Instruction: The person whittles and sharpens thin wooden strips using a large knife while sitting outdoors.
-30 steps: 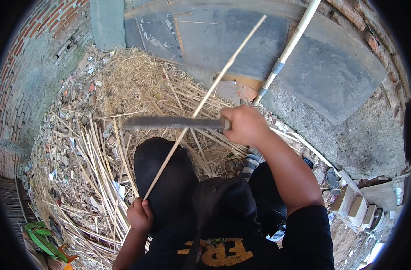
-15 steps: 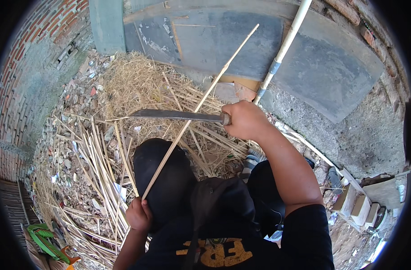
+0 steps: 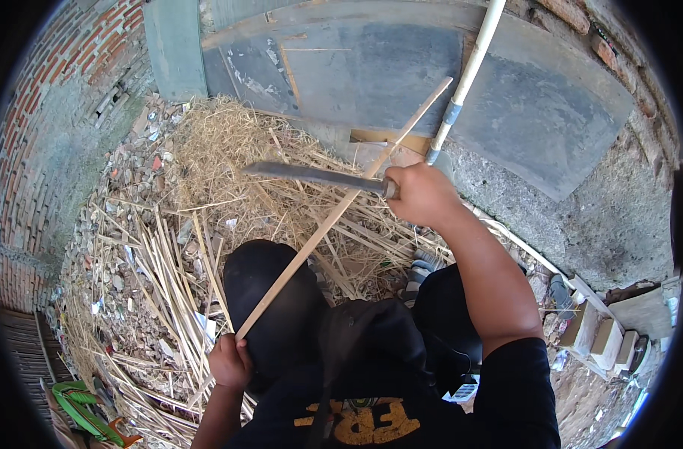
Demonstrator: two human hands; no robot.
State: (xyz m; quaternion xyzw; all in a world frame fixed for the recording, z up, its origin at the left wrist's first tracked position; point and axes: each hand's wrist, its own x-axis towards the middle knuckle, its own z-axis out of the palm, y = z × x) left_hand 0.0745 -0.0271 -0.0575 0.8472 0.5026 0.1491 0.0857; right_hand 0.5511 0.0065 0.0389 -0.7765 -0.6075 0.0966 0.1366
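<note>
Pale split strip [image 3: 330, 223], slanting across the middle of the view from its lower end at left to its free end at upper right. At far left, similar strips [image 3: 162, 262] lie loosely heaped on rubble, seemingly within easy reach. The left hand [image 3: 230, 362] pinches the lower end, fingers curled and thumb pressed against it, presumably to anchor it. Next, the strip passes over the dark-clad knee [image 3: 255, 273], which may steady it; contact cannot be told. The machete's blade [image 3: 311, 174] lies across the strip, pointing left. At right, the right hand [image 3: 424, 196] wraps the handle, fingers closed, fingertips hidden, apparently to control the blade's angle.
</note>
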